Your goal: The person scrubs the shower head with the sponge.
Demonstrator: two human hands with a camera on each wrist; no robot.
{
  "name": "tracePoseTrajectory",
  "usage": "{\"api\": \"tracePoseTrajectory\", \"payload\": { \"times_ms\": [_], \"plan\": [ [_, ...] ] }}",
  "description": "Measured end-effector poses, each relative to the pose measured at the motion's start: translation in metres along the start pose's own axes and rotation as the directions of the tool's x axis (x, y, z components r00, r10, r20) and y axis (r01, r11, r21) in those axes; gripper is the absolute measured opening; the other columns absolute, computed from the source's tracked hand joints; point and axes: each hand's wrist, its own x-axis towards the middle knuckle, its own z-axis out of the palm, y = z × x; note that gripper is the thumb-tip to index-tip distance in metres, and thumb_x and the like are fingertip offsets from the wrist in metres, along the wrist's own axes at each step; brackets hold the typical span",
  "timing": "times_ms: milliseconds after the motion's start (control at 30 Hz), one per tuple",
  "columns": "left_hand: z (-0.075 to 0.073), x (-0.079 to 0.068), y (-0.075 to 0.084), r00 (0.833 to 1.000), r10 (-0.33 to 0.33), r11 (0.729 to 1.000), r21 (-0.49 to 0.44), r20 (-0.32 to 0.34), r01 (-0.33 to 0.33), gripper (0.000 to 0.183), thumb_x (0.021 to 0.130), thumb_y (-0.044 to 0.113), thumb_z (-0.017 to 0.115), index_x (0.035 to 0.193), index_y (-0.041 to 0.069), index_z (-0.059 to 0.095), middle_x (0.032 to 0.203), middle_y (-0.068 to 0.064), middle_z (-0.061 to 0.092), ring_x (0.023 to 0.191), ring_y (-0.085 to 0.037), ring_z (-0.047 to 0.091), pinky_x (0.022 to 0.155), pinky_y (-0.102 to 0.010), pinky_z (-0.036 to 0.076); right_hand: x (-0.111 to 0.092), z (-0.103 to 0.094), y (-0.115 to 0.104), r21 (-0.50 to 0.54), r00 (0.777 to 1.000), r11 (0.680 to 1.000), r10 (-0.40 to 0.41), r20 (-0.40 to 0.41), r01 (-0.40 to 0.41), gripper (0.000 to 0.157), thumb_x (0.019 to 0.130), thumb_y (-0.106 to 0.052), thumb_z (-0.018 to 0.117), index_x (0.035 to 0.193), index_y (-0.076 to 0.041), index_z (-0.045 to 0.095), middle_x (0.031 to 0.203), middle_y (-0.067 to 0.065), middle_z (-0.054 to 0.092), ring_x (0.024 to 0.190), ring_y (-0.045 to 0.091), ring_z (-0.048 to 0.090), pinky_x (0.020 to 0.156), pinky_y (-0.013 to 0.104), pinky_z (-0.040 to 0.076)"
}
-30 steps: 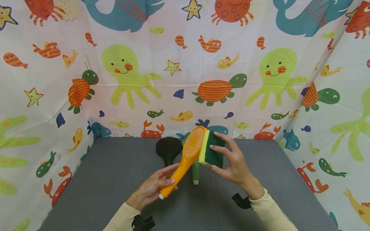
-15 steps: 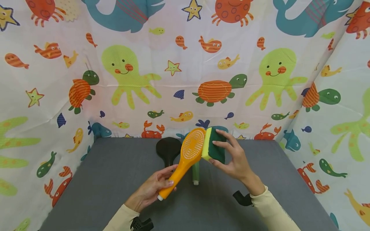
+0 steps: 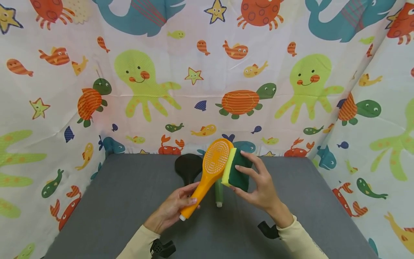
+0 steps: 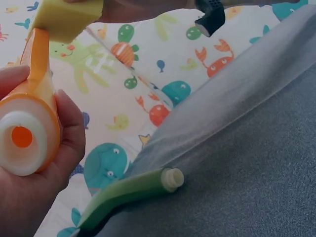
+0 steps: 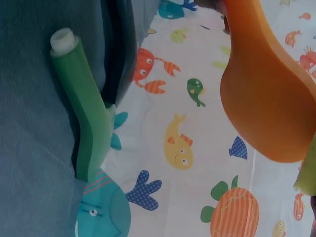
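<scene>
An orange shower head [image 3: 216, 158] with a round perforated face is held up over the table, tilted with its head toward the upper right. My left hand [image 3: 173, 207] grips its handle near the white threaded end, which faces the camera in the left wrist view. My right hand [image 3: 258, 183] pinches a sponge [image 3: 238, 171], yellow foam on one side and dark green scouring pad on the other. The yellow side of the sponge meets the right rim of the shower head. In the right wrist view, only a corner of the sponge shows beside the smooth back of the shower head [image 5: 266, 89].
A black shower head [image 3: 188, 166] lies on the grey table [image 3: 129, 201] toward the back. To its right lies a green shower head [image 3: 219, 196], partly hidden behind the orange one. A patterned sea-animal curtain [image 3: 194, 54] rises behind and at both sides.
The shower head dipped slightly and rose again. The sponge moved up along the rim, then back down, staying at the right edge. Both hands keep their hold.
</scene>
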Motion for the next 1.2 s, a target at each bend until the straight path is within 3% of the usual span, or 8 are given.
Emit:
{"api": "tracePoseTrajectory", "payload": {
  "times_ms": [167, 467, 867, 1200],
  "plan": [
    [-0.004, 0.0, -0.002, 0.998, -0.019, 0.999, -0.031, 0.062, 0.021, 0.064, 0.096, 0.011, 0.062, 0.153, 0.012, 0.034, 0.143, -0.004, 0.047, 0.122, -0.024, 0.052, 0.098, -0.033, 0.051, -0.002, 0.0, -0.003, 0.025, 0.999, 0.999, -0.023, -0.034, 0.024, 0.057, 0.086, -0.055, 0.067, 0.117, -0.007, 0.067, 0.141, 0.027, 0.047, 0.128, 0.035, 0.046, 0.102, 0.016, 0.042],
    [-0.015, -0.004, -0.003, 0.981, -0.014, 0.998, -0.059, 0.193, 0.026, 0.063, 0.098, 0.007, 0.058, 0.155, 0.011, 0.03, 0.141, -0.006, 0.052, 0.121, -0.019, 0.058, 0.095, -0.027, 0.052, 0.005, -0.012, 0.005, 0.14, 0.999, 0.989, 0.038, 0.003, -0.038, 0.054, 0.084, -0.046, 0.072, 0.118, -0.005, 0.066, 0.142, 0.026, 0.047, 0.123, 0.04, 0.051, 0.093, 0.015, 0.048],
    [-0.018, -0.005, -0.004, 0.974, 0.032, 0.999, -0.024, 0.226, -0.027, 0.061, 0.097, 0.005, 0.057, 0.153, 0.009, 0.033, 0.138, -0.005, 0.054, 0.116, -0.016, 0.061, 0.094, -0.026, 0.052, 0.01, -0.016, 0.018, 0.197, 0.997, 0.978, 0.078, -0.014, -0.074, 0.049, 0.07, -0.018, 0.076, 0.116, -0.003, 0.066, 0.141, 0.025, 0.05, 0.122, 0.036, 0.054, 0.093, 0.017, 0.05],
    [-0.016, -0.004, -0.004, 0.986, 0.042, 0.999, -0.02, 0.162, -0.039, 0.059, 0.097, 0.005, 0.058, 0.151, 0.01, 0.037, 0.136, -0.003, 0.054, 0.115, -0.017, 0.059, 0.096, -0.029, 0.051, 0.008, -0.011, 0.016, 0.17, 0.994, 0.98, 0.11, -0.021, -0.105, 0.052, 0.068, -0.017, 0.077, 0.118, -0.006, 0.066, 0.144, 0.021, 0.049, 0.124, 0.036, 0.052, 0.092, 0.015, 0.049]
  ]
}}
